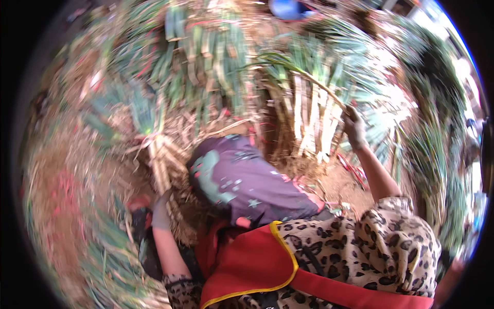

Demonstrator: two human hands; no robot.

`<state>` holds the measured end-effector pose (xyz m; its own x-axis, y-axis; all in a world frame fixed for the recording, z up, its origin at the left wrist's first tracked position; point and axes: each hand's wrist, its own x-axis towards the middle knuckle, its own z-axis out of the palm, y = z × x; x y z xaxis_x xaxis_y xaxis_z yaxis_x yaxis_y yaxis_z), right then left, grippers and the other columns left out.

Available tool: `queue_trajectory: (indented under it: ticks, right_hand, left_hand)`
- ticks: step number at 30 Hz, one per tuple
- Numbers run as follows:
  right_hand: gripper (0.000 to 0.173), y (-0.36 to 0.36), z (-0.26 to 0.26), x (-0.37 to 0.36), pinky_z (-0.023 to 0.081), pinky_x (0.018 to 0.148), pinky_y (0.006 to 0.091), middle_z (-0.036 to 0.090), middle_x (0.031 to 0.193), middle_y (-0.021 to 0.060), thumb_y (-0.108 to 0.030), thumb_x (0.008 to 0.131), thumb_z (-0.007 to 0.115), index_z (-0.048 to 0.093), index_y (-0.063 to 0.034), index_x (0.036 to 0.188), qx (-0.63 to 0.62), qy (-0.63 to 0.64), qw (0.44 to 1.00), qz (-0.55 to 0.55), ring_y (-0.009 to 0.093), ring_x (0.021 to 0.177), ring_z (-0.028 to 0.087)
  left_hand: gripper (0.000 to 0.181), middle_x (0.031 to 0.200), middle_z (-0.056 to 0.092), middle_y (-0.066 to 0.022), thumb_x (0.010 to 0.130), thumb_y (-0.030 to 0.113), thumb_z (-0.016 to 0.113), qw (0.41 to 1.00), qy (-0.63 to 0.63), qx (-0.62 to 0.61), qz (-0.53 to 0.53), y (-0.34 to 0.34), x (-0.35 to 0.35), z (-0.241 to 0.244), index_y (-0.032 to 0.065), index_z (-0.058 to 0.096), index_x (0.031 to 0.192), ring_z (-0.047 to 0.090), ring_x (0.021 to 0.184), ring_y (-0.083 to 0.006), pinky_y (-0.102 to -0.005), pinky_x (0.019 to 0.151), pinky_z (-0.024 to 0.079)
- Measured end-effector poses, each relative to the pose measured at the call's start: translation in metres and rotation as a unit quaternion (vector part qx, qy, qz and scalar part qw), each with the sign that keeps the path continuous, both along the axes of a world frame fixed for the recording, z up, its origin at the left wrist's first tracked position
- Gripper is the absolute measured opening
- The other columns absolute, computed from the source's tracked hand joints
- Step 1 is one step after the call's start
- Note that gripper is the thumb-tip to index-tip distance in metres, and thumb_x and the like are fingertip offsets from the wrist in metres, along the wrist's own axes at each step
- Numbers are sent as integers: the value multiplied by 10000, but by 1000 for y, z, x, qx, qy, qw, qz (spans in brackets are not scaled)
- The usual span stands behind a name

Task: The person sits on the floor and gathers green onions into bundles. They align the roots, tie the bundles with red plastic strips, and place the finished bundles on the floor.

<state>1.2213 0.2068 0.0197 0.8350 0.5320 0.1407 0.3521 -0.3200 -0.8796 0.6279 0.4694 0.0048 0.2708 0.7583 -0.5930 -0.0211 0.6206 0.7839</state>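
My left hand (162, 210), in a thin pale glove, is closed around the root end of a tied bundle of green onions (160, 162). Its leaves spread towards the upper left, and a light tie circles its middle. On the right, my right hand (354, 125), also in a glove, grips the pale end of a single long green onion stalk (322, 85), whose green tip points to the upper left. Beneath and beside that stalk, a row of green onions (305, 116) leans with the white stems and roots towards me. Motion blur softens the details.
More green onion bundles (210, 58) lie ahead, with others (428, 166) along the right and at the lower left. Red ties (353, 170) lie on the bare soil. A blue object (286, 8) shows at the top. My leg in purple patterned cloth (247, 177) extends between my hands.
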Motion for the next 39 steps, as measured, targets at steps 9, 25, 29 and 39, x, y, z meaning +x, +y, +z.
queue_trajectory:
  ticks: [9,25,29,39]
  right_hand:
    - [371,-24,13,9,392,475,212,508,708,-33,-148,923,564,503,-85,1284,182,169,964,-91,56,565,462]
    - [358,18,96,11,458,521,193,535,731,-39,-148,925,592,518,-90,1270,306,118,936,-128,45,616,506]
    - [305,6,-19,50,414,452,225,535,703,-3,-183,917,599,587,-93,1209,62,149,981,-106,80,522,473]
    - [305,193,64,-120,498,606,253,651,929,15,-171,903,611,613,-47,1181,-3,231,921,313,104,702,592]
  left_hand:
    - [317,1019,635,-25,860,181,634,992,93,74,-39,11,-43,-24,18,618,1131,569,925,-125,-268,820,428]
    - [395,1037,614,-36,853,189,643,985,119,121,-38,-9,-33,-19,7,578,1197,553,935,-146,-274,842,422]
    - [326,969,619,-39,864,172,632,989,98,94,-51,1,-29,-38,18,585,1148,564,857,-146,-279,779,445]
    - [228,706,595,-15,831,200,691,998,16,60,8,-40,-29,20,50,612,983,577,562,-121,-258,517,494]
